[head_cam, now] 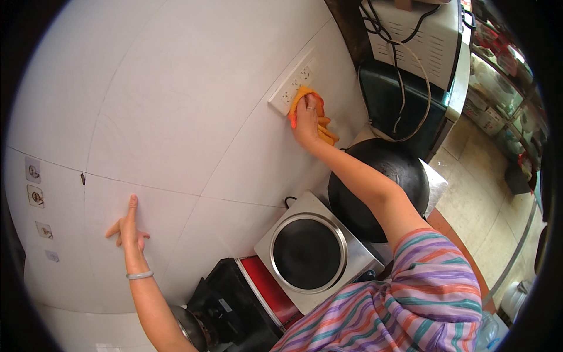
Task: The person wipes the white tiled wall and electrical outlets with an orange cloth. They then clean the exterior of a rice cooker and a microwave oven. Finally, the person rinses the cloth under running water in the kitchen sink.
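My right hand (306, 121) grips an orange cloth (325, 127) and presses it against a long white socket panel (283, 100) on the tiled wall. The cloth covers part of the panel, and several outlets show beyond it. A ring sits on one finger of this hand. Over at the left, my left hand (129, 231) is spread with its fingers apart and appears to rest on the white wall tiles (162, 132). It holds nothing, and a pale bangle (140, 275) circles its wrist.
Below the wall stand a steel hotplate (308, 255), a black wok (378, 176) and a black-and-red appliance (268, 286). At upper right is a white vented appliance (413, 44) with dangling cords (424, 75). Adhesive hooks (35, 196) dot the left wall. Stocked shelves (497, 101) line the far right.
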A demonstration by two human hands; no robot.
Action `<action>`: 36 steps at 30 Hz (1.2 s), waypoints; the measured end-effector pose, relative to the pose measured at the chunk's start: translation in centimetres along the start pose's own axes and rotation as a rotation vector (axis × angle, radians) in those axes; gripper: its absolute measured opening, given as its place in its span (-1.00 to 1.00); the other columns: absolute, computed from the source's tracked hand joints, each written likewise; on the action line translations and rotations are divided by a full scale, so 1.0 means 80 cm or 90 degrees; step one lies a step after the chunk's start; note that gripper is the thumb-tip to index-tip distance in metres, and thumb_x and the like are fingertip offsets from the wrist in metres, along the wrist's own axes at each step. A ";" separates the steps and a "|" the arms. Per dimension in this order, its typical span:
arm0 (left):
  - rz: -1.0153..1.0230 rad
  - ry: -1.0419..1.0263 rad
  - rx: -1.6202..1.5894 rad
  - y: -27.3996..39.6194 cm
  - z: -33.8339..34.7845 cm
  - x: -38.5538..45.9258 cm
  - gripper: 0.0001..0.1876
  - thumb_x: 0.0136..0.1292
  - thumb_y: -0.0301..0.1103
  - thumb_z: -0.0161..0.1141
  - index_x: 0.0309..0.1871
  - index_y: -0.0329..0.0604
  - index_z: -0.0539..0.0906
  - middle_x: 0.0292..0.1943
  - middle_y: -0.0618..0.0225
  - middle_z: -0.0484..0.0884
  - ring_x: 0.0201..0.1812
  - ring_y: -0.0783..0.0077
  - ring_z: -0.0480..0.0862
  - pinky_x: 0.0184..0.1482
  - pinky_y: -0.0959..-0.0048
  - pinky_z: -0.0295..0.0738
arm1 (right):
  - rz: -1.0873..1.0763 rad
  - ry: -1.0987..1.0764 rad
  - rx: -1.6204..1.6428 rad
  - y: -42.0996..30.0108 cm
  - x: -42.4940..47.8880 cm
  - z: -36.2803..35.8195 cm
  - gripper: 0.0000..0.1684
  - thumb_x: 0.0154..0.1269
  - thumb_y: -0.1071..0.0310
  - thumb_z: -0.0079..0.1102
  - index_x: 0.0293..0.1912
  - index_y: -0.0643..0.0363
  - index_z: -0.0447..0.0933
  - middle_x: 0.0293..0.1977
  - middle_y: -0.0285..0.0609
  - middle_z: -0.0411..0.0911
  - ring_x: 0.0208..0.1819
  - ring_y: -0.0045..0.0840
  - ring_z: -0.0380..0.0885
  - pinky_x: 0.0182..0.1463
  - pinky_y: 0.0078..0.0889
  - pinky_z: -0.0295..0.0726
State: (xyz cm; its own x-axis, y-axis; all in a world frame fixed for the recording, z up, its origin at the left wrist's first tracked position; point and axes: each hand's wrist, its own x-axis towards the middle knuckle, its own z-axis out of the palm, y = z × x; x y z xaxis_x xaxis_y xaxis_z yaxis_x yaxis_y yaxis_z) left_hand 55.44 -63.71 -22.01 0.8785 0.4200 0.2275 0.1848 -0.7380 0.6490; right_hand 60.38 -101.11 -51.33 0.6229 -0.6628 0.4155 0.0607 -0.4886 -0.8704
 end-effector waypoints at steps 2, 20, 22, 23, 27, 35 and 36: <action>-0.002 -0.044 -0.004 -0.003 -0.004 0.006 0.59 -0.24 0.43 0.35 0.23 -0.73 -0.59 0.26 -0.62 -0.37 0.37 -0.19 -0.40 -0.15 -0.15 0.52 | -0.038 -0.042 -0.033 0.000 -0.017 0.001 -0.19 -0.06 0.70 0.14 0.23 0.38 0.08 0.24 0.17 0.03 0.18 0.08 0.23 0.23 -0.19 0.31; 0.012 -0.023 -0.007 0.002 0.005 0.003 0.58 -0.22 0.40 0.36 0.22 -0.72 -0.60 0.17 -0.64 -0.11 0.33 -0.13 -0.17 -0.26 0.04 0.59 | -0.010 0.067 0.056 0.031 0.044 -0.010 -0.20 0.04 0.63 0.11 0.29 0.35 0.03 0.29 0.17 0.00 0.26 0.03 0.14 0.31 -0.24 0.21; 0.001 -0.025 -0.006 0.003 0.004 0.000 0.56 -0.21 0.40 0.36 0.23 -0.73 -0.57 0.16 -0.64 -0.09 0.33 -0.12 -0.15 -0.29 0.07 0.59 | -0.002 -0.007 0.024 0.019 0.012 -0.006 -0.22 0.03 0.64 0.10 0.26 0.35 0.06 0.29 0.16 0.01 0.26 0.02 0.16 0.30 -0.24 0.22; -0.004 -0.023 -0.005 0.002 0.004 -0.001 0.56 -0.21 0.40 0.36 0.23 -0.73 -0.55 0.15 -0.65 -0.09 0.33 -0.11 -0.14 -0.30 0.08 0.59 | 0.003 -0.045 0.009 0.015 0.000 -0.006 -0.24 0.02 0.65 0.09 0.25 0.35 0.07 0.29 0.15 0.01 0.26 0.02 0.16 0.30 -0.24 0.22; -0.012 0.014 -0.026 -0.007 0.001 0.008 0.41 -0.16 0.39 0.34 0.36 -0.60 -0.27 0.34 -0.27 -0.04 0.33 -0.20 0.09 -0.12 -0.32 0.39 | -0.010 0.008 0.041 0.017 0.031 -0.031 -0.24 0.00 0.67 0.08 0.24 0.35 0.09 0.28 0.11 0.03 0.30 0.01 0.11 0.30 -0.22 0.24; 0.003 -0.035 -0.013 -0.002 -0.004 0.009 0.54 -0.23 0.40 0.37 0.25 -0.73 -0.49 0.19 -0.62 -0.13 0.32 -0.10 -0.11 -0.25 -0.01 0.57 | -0.017 -0.011 0.025 0.021 0.029 -0.029 -0.24 -0.01 0.66 0.10 0.23 0.36 0.09 0.26 0.16 0.05 0.29 0.02 0.10 0.26 -0.24 0.28; 0.017 -0.067 -0.025 -0.003 -0.004 0.010 0.54 -0.23 0.40 0.37 0.25 -0.73 -0.48 0.20 -0.61 -0.14 0.33 -0.10 -0.13 -0.23 -0.03 0.56 | -0.002 -0.007 0.034 0.025 0.039 -0.033 -0.23 -0.01 0.66 0.11 0.24 0.36 0.09 0.27 0.17 0.04 0.30 0.02 0.10 0.27 -0.25 0.28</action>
State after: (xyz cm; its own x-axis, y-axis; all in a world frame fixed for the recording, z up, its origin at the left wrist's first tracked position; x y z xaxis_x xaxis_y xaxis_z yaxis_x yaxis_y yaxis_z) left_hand 55.97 -63.04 -21.78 0.9247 0.3412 0.1689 0.1453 -0.7265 0.6716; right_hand 60.43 -105.67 -51.07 0.6317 -0.6543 0.4158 0.1037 -0.4602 -0.8817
